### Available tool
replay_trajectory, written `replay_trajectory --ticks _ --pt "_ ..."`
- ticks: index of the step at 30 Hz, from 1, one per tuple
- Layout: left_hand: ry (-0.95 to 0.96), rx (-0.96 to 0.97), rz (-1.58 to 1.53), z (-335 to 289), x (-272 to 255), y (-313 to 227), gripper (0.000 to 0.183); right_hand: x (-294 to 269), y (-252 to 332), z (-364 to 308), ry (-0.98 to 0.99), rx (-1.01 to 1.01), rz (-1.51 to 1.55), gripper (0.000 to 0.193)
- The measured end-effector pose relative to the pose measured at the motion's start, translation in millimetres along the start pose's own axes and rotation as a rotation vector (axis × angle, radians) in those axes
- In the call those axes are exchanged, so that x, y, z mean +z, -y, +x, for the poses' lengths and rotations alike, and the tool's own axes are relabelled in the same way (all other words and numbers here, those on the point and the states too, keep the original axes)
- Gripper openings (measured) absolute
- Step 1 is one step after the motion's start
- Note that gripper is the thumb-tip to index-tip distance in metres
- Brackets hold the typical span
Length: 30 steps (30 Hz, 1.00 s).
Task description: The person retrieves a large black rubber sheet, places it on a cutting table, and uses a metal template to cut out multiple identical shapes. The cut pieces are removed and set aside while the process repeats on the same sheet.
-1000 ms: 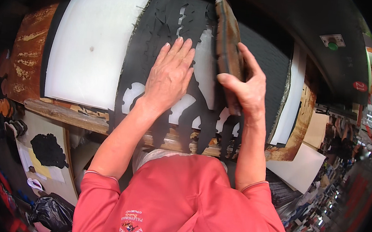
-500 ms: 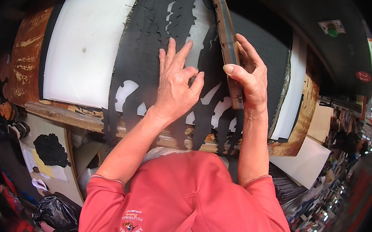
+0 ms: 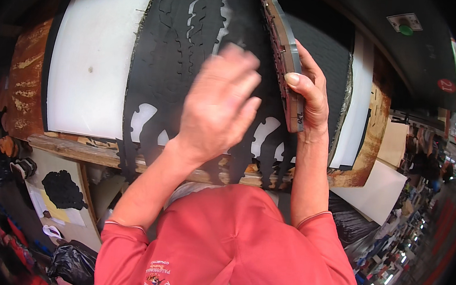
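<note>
My right hand [image 3: 313,93] grips a cutting die [image 3: 283,52], a long brown block with a grey metal edge, tilted up on its side. Its thumb presses the near face while the fingers wrap behind. Over the black sheet material [image 3: 160,77], my left hand [image 3: 218,103] is blurred by motion. Its fingers stretch forward, the thumb stands apart, and nothing shows in it. Curved shapes are cut or outlined in the sheet, with white gaps between them. Ragged black strips [image 3: 217,169] hang over the table's front edge.
A white board [image 3: 97,55] lies left of the black sheet, on a worn brown table [image 3: 27,87] with a wooden front rail [image 3: 81,148]. A dark machine panel with a green button [image 3: 406,30] rises at the right. Black scraps [image 3: 64,189] sit on a lower-left surface.
My left hand has opened from a thumb-and-finger pinch and is moving over the sheet. The white gap beyond it has narrowed. The die, still in my right hand, has tilted slightly.
</note>
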<state>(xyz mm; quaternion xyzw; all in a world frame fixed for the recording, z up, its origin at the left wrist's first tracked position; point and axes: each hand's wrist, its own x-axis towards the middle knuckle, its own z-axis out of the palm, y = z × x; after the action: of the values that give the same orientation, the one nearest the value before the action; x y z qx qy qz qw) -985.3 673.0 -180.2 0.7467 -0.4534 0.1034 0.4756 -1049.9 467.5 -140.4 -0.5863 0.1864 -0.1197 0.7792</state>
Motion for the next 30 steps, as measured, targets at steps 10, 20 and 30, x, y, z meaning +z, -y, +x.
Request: replay_trajectory --ticks 10,20,30 --pt "0.337 0.008 0.144 -12 36 12 0.047 -7 11 5 -0.047 -0.039 0.121 0.086" --pt "0.342 -0.037 0.188 -21 25 7 0.048 -37 50 -31 -0.165 -0.216 -0.267 0.094" --pt "0.367 -0.056 0.167 -19 19 17 0.068 -27 -33 -33 -0.228 -0.471 -1.347 0.086"
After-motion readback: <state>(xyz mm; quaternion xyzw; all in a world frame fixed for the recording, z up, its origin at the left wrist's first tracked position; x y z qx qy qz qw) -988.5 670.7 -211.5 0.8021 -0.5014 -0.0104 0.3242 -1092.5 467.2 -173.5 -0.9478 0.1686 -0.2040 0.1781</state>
